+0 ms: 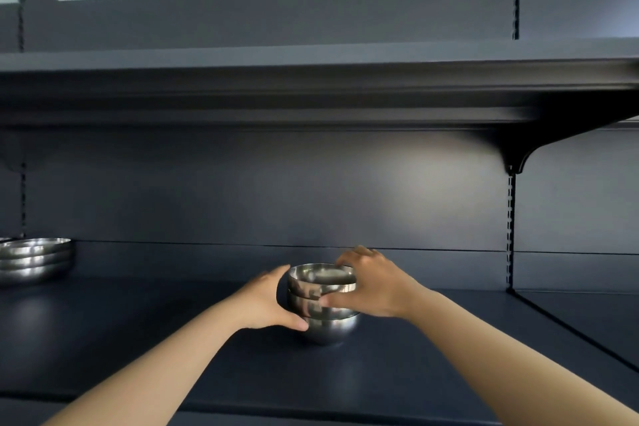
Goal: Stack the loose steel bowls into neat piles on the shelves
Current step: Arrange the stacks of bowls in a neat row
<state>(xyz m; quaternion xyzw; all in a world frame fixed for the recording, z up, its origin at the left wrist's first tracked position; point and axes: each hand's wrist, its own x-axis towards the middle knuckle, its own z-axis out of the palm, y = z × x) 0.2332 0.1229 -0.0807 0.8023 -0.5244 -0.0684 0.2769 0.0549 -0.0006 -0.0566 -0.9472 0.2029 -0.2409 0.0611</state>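
A pile of three nested steel bowls stands upright on the dark shelf near its middle. My left hand cups the pile's left side, thumb curled under the lower bowls and fingers round the far side. My right hand grips the right side, thumb across the front of the middle bowl and fingers over the top bowl's far rim. A second pile of wider, shallower steel bowls sits at the shelf's far left, partly cut off by the frame edge.
Another dark shelf overhangs above, carried by a black bracket on a slotted upright at the right. A seam divides this shelf from the adjoining one on the right.
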